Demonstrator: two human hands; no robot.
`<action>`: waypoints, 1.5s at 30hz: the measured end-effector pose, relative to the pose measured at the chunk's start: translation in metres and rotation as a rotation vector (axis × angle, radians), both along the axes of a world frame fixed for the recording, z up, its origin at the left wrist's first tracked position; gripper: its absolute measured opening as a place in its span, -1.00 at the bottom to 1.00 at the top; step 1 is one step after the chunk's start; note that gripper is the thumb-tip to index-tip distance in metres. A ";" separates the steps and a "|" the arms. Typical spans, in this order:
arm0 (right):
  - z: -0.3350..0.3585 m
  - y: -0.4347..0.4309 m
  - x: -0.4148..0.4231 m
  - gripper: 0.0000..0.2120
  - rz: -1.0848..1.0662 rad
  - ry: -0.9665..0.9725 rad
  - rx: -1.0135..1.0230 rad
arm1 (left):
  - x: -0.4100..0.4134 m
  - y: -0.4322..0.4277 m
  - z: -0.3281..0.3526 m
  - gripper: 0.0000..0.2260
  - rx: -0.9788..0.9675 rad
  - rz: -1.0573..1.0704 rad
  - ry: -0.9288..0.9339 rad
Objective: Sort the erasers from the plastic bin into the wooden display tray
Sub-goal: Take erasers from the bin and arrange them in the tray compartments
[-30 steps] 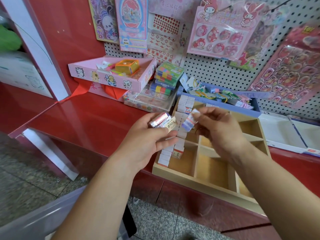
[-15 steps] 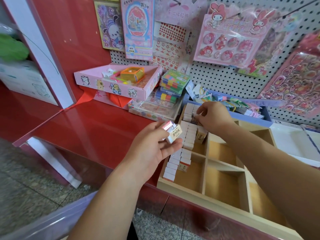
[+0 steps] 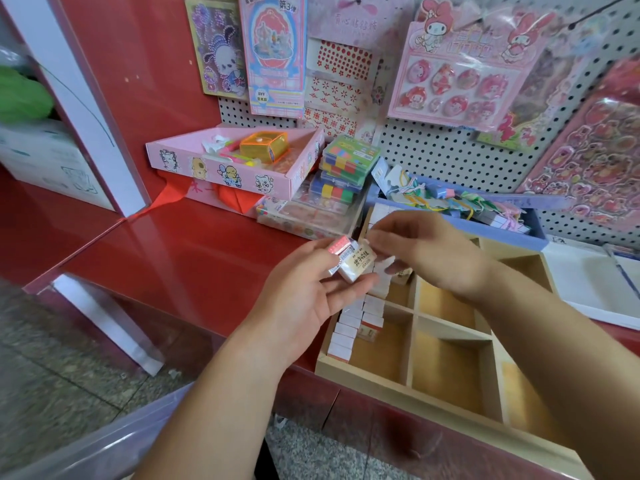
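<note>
Wooden tray (image 3: pixel 363 377), eraser rows (image 3: pixel 346 336) in left compartments, left hand (image 3: pixel 298 306) gripping erasers (image 3: pixel 356 263)

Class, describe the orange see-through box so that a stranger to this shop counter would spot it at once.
Start at the red counter below the pegboard. At its back sits a pink cardboard tray printed with cartoon animals. Inside lies the orange box, the only translucent neon-orange thing there.
</note>
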State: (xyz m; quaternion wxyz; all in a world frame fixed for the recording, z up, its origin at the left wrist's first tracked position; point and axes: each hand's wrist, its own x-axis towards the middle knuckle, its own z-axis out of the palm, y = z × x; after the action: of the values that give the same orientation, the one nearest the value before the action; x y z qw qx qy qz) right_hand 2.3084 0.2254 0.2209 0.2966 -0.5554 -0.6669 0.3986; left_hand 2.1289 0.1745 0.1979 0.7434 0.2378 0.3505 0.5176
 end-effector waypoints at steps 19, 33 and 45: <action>-0.035 -0.015 0.047 -0.85 -0.157 -0.353 0.319 | 0.002 0.000 -0.003 -0.80 -0.043 0.060 0.018; -0.056 -0.007 0.040 -0.84 -0.145 -0.589 0.410 | 0.002 0.001 -0.007 -0.71 0.002 -0.004 0.124; -0.012 -0.035 -0.007 -0.81 -0.086 0.082 0.053 | 0.008 -0.002 -0.012 -0.70 0.159 -0.041 0.229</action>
State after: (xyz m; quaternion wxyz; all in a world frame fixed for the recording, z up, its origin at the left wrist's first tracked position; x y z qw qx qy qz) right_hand 2.3009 0.1902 0.2091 0.3551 -0.5587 -0.6401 0.3900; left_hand 2.1366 0.1729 0.1861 0.6877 0.3606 0.3860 0.4980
